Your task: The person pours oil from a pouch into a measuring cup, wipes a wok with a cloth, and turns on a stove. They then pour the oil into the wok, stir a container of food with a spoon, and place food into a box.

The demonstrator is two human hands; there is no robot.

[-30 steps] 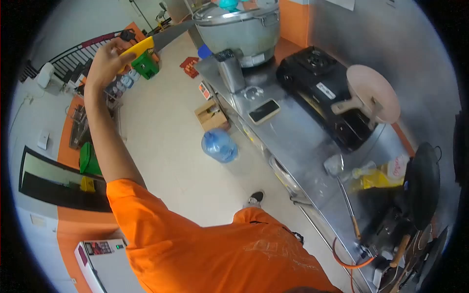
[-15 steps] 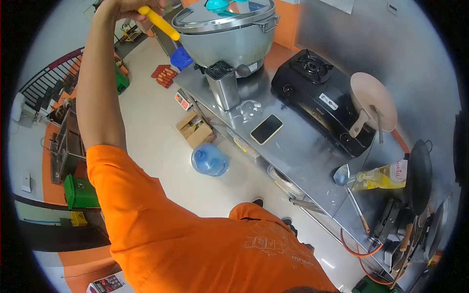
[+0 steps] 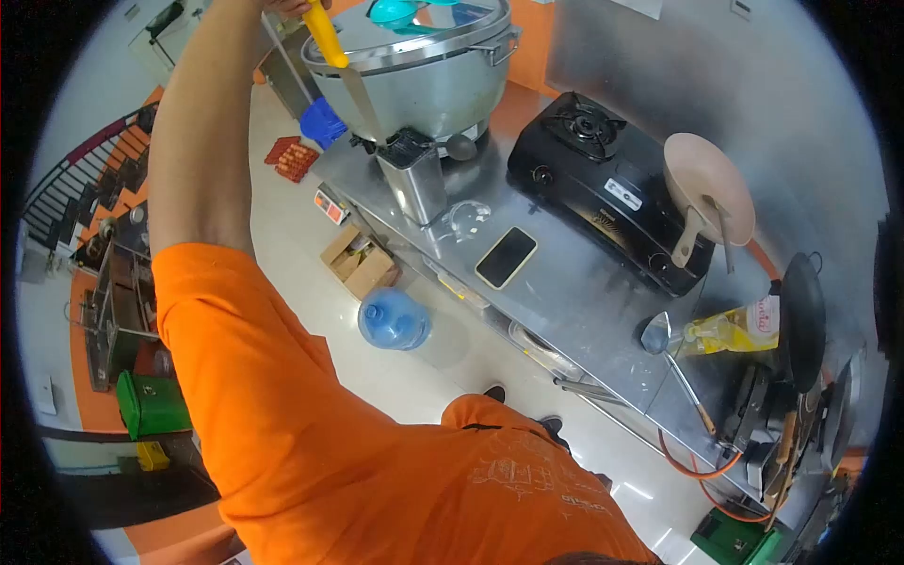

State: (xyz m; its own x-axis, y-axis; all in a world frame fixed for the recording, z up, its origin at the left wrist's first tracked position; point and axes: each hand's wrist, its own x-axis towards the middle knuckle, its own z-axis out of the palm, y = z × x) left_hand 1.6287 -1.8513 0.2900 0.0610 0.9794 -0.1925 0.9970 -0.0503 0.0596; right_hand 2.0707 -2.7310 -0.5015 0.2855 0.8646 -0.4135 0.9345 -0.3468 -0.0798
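My left hand (image 3: pixel 287 7), partly cut off by the top edge, is wrapped round the yellow handle of a knife (image 3: pixel 327 33). The blade points down, and its lower end meets the black slotted top of a metal knife holder (image 3: pixel 414 188). Right behind the blade is a large grey pot (image 3: pixel 424 89) with a metal-rimmed lid, on which turquoise scoops (image 3: pixel 394 11) lie. My right hand is out of view.
On the steel counter are a phone (image 3: pixel 507 257), a black gas stove (image 3: pixel 603 188), a pink pan (image 3: pixel 711 184), a ladle (image 3: pixel 656 334) and an oil pouch (image 3: pixel 739 327). A blue water bottle (image 3: pixel 394 318) and a cardboard box (image 3: pixel 360 264) stand on the floor.
The knife handle has swung to a steeper angle, and its blade now shows, reaching down to the holder. The whole view has shifted slightly.
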